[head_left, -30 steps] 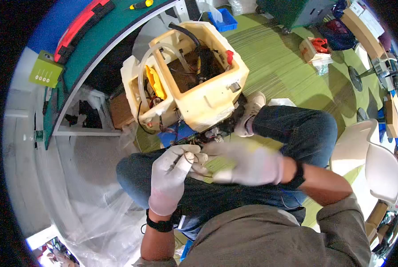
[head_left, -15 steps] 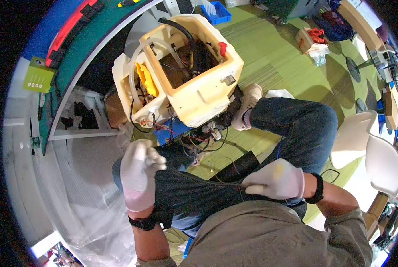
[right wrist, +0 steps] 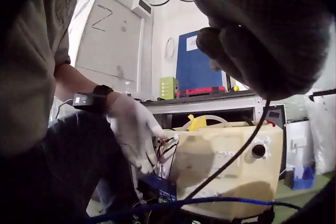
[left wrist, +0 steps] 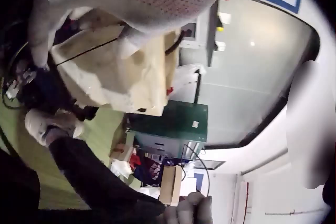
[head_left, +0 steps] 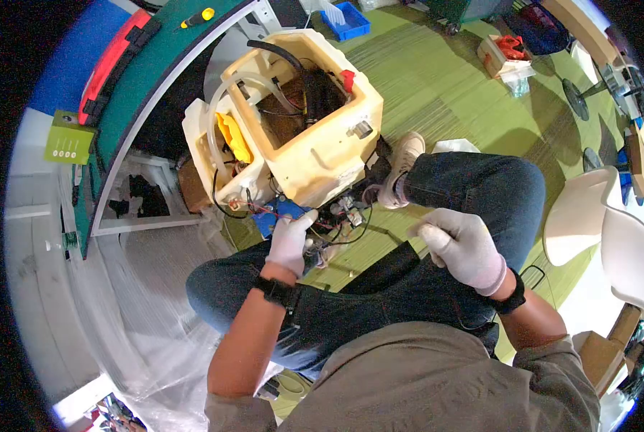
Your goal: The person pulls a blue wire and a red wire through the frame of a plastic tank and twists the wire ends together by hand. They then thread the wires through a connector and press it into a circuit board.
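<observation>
Nearest, at the bottom of the frame, a person in a brown shirt (head_left: 408, 367) is sitting with both legs bent, wearing white gloves. The right hand (head_left: 462, 248), right of the middle, is curling shut and pinching a thin dark wire (right wrist: 226, 166), which is hanging below the fist in the right wrist view. A blue cord (right wrist: 231, 200) is crossing low in that view. The left hand (head_left: 291, 241), just below the middle, is holding its thumb and fingers spread, close to a bunch of loose wires (head_left: 347, 214). A dark line is crossing the gap between them in the left wrist view; whether they are touching it, I cannot tell.

Just past the left hand, a blue box (head_left: 270, 222) is sitting by the front of a big cream tub (head_left: 322, 173). The tub is standing above the middle and has two parts. The small left part is holding a bright yellow thing (head_left: 234, 137), some wires and a bit of a clear hose (head_left: 216, 104). The big right part is holding a fat black hose (head_left: 293, 56) and more wires, and a red piece (head_left: 348, 81) is sticking to its rim.

Farther off, at upper left, the green bench (head_left: 149, 72) is holding a red case (head_left: 113, 65) and a yellow and black tool (head_left: 197, 18). At the top, a blue bin (head_left: 352, 30) is holding something see-through. At upper right, a white box (head_left: 496, 63) is holding something red (head_left: 510, 47).
</observation>
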Motion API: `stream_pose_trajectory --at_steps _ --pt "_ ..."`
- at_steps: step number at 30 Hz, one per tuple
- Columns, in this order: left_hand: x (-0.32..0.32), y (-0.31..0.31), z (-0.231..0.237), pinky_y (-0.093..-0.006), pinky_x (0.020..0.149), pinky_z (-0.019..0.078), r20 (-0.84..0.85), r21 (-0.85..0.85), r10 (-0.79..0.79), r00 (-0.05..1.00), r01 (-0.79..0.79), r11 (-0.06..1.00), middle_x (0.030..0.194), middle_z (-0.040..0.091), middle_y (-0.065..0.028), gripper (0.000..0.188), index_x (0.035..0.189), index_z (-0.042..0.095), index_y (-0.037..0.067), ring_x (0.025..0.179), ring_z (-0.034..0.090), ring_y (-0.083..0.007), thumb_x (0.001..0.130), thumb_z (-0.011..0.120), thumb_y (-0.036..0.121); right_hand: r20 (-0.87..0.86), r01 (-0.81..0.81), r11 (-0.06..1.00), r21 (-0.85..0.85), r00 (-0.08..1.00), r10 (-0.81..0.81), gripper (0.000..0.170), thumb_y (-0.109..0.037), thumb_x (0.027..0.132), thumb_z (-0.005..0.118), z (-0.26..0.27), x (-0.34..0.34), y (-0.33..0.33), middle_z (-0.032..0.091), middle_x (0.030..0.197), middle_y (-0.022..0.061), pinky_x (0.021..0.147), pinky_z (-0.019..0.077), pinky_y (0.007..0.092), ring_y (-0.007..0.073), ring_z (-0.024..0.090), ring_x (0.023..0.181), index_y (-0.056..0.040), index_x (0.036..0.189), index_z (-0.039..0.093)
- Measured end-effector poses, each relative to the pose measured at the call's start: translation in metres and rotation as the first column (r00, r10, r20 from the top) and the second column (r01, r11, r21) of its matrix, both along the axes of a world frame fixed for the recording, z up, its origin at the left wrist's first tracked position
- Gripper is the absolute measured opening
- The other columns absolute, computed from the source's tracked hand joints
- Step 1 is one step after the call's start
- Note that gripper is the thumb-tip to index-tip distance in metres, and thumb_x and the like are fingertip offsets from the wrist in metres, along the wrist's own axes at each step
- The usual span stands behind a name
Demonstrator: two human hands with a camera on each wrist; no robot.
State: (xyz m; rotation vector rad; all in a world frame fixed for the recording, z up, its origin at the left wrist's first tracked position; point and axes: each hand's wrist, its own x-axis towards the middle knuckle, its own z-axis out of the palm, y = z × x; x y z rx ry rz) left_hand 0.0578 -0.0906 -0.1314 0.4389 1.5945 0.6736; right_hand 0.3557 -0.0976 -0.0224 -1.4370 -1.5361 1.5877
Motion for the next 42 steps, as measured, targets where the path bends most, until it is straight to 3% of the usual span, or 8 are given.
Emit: stream_pose_trajectory --at_steps 5,7,9,19,25,30,37,42 --pt "0.002 0.005 -0.033 -0.0365 0.081 0.0522 0.27 -0.082 0.126 0.954 -0.108 0.991 0.107 0.061 -0.0038 0.029 0.115 0.056 0.005 0.096 0.058 -0.0197 0.094 0.059 0.025 -0.002 -0.014 0.995 0.094 1.0 0.015 0.023 -0.023 0.092 0.066 -0.005 -0.003 -0.002 0.062 0.073 0.0145 0.062 0.0495 0.0349 0.0241 0.061 0.064 -0.0004 0.095 0.068" --pt "0.008 -0.01 -0.012 -0.0329 0.079 0.055 0.254 0.062 -0.452 0.855 0.452 0.89 0.1 0.063 -0.0079 0.025 0.111 0.056 0.001 0.093 0.064 -0.0214 0.098 0.053 0.022 -0.017 -0.017 0.996 0.088 1.0 0.018 0.023 -0.023 0.092 0.065 -0.007 -0.002 -0.001 0.062 0.074 0.0151 0.063 0.0498 0.0347 0.0249 0.061 0.064 -0.0007 0.096 0.068" --pt "0.038 -0.026 0.044 -0.0351 0.082 0.0555 0.395 0.003 -0.164 0.904 0.177 0.984 0.104 0.064 -0.0108 0.028 0.113 0.056 -0.002 0.094 0.067 -0.0243 0.099 0.051 0.023 0.022 -0.037 0.996 0.08 0.999 0.035 0.023 -0.023 0.092 0.065 -0.007 -0.002 0.0 0.063 0.077 0.0156 0.064 0.0502 0.0351 0.0253 0.062 0.066 -0.0009 0.098 0.068" --pt "0.04 -0.07 0.207 -0.0376 0.084 0.0559 0.506 0.431 -0.413 0.757 0.194 0.882 0.11 0.066 -0.0248 0.032 0.109 0.06 -0.012 0.094 0.068 -0.0286 0.097 0.045 0.015 -0.322 -0.225 0.949 0.222 0.902 0.289 0.032 -0.03 0.096 0.06 0.008 -0.042 -0.002 0.07 0.093 0.0113 0.081 0.0525 0.0329 0.0203 0.067 0.088 -0.0015 0.107 0.066" --pt "0.019 -0.069 0.213 -0.0405 0.076 0.0575 0.573 0.678 -0.393 0.719 -0.146 0.721 0.099 0.066 -0.0223 0.026 0.099 0.06 -0.004 0.082 0.068 -0.0324 0.095 0.057 0.022 -0.383 -0.803 0.551 0.228 0.447 0.809 0.047 -0.043 0.091 0.065 0.028 -0.031 -0.008 0.069 0.093 0.0114 0.077 0.0503 0.0314 0.0191 0.065 0.085 0.0002 0.11 0.066" --pt "-0.034 -0.056 0.207 -0.0301 0.067 0.053 0.592 0.662 0.034 0.805 -0.51 0.55 0.098 0.059 -0.0101 0.022 0.107 0.053 0.007 0.074 0.059 -0.0185 0.102 0.048 0.028 -0.199 -0.554 0.829 -0.071 0.822 0.533 0.029 -0.03 0.092 0.067 0.036 0.025 0.004 0.065 0.077 0.0047 0.058 0.0459 0.0257 0.011 0.059 0.065 -0.0012 0.095 0.07" --pt "-0.042 -0.042 0.12 -0.0333 0.071 0.0576 -0.016 0.313 -0.019 1.0 0.023 0.949 0.097 0.069 -0.0149 0.037 0.109 0.06 -0.002 0.077 0.069 -0.0214 0.096 0.057 0.033 0.177 -0.108 0.991 0.077 0.98 0.093 0.023 -0.023 0.086 0.071 0.074 0.069 0.034 0.063 0.071 0.0029 0.057 0.0453 0.0251 0.0103 0.059 0.063 -0.0006 0.082 0.069" --pt "-0.026 -0.02 0.085 -0.0295 0.066 0.0542 -0.045 0.103 -0.341 0.939 0.344 0.933 0.092 0.068 -0.0101 0.033 0.1 0.063 -0.001 0.073 0.066 -0.0177 0.098 0.053 0.031 0.239 0.029 0.976 0.218 0.968 -0.082 0.019 -0.018 0.081 0.069 0.076 0.065 0.051 0.066 0.075 0.0071 0.068 0.0486 0.0291 0.0145 0.062 0.073 0.0006 0.078 0.067"
